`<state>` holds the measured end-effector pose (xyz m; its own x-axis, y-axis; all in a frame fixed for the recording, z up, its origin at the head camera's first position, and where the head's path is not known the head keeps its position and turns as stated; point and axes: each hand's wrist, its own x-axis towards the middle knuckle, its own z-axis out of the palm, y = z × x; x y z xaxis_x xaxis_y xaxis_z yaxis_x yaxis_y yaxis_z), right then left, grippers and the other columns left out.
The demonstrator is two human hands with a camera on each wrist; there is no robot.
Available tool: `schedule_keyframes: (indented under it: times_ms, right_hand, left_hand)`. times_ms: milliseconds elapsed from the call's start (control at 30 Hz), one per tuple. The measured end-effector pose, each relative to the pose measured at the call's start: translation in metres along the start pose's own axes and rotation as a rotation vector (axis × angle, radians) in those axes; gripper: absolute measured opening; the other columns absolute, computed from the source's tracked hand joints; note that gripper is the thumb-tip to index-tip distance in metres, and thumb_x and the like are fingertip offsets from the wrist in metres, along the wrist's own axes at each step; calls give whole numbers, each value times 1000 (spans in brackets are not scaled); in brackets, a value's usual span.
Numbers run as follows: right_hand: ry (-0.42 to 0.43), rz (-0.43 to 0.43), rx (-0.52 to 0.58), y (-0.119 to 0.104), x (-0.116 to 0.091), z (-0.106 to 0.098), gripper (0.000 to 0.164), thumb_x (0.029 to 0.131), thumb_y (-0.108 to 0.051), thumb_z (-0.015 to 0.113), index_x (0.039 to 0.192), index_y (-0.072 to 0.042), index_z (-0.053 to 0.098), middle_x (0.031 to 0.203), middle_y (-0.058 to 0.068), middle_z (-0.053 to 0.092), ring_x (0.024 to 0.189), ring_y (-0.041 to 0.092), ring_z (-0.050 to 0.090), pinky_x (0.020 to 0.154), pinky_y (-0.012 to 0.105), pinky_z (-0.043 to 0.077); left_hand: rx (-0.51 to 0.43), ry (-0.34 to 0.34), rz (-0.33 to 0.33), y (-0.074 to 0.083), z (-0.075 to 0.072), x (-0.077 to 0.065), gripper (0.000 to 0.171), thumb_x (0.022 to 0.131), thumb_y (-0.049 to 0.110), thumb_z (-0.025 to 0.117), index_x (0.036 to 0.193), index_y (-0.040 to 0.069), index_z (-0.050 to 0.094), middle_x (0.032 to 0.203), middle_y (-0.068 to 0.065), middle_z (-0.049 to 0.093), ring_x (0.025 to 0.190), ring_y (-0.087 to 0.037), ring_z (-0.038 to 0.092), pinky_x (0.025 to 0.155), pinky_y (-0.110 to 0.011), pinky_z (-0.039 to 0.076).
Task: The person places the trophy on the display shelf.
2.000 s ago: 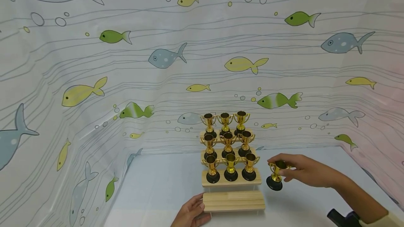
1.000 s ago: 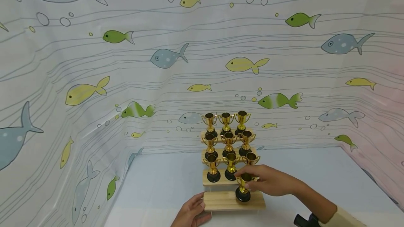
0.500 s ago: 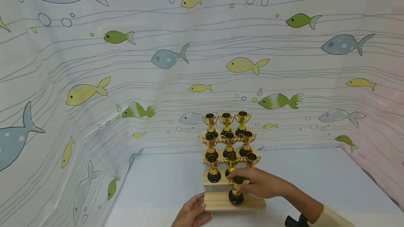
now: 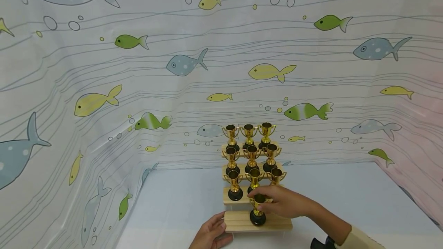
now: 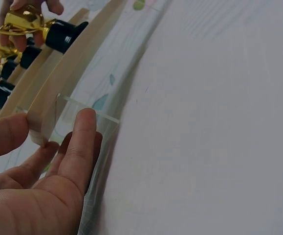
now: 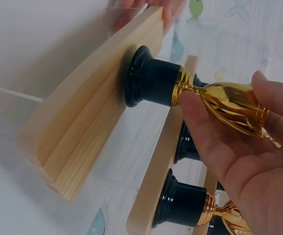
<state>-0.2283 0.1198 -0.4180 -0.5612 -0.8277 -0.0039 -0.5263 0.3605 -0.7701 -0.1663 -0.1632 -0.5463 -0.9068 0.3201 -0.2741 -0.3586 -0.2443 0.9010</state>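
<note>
My right hand (image 4: 287, 201) pinches a small gold trophy cup (image 6: 231, 100) with a black base. In the right wrist view that base meets the front wooden shelf (image 4: 238, 221), close to its middle in the head view. My left hand (image 4: 212, 231) holds the same shelf by its left end. In the left wrist view its thumb touches the board's end (image 5: 42, 125), with fingers below and beside it. Behind, more trophy cups (image 4: 252, 156) stand upright in three rows on stepped wooden shelves. My right hand partly hides the nearest row's right cup.
Clear supports (image 5: 90, 107) hold up the front shelf. The stand sits on a white table (image 4: 173, 199). Behind it hangs a pale sheet (image 4: 221, 80) printed with fish. A black device (image 4: 322, 243) is at my right wrist, by the cream sleeve (image 4: 360, 239).
My right hand has carried the trophy cup left from beside the stand onto the front shelf, then slightly further left along it. My left hand stays at the shelf's left end.
</note>
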Motion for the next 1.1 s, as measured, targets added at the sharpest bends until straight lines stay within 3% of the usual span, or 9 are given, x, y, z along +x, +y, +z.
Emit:
schedule_keyframes:
  times_ms: [200,433,1100]
  right_hand:
    - [6,-1,-11,1,1,1,40,96,-33,51,132,-18,49,103,-3,62,79,0,53,64,18,48]
    - [10,-3,-8,0,4,4,40,95,-34,51,133,-18,49,124,-2,58,100,2,56,72,19,50]
    - [13,42,22,0,4,6,38,94,-33,53,131,-24,50,125,-5,55,106,4,55,76,21,51]
  left_hand:
    - [-5,-7,4,0,0,0,68,92,23,58,144,-4,24,130,-14,53,112,-23,58,93,-42,52]
    - [-10,-11,13,0,0,0,67,93,23,58,144,-4,25,131,-14,52,113,-22,57,93,-43,52]
    - [-11,-7,8,1,-1,1,66,93,22,58,144,-4,25,132,-14,51,113,-22,57,94,-44,52]
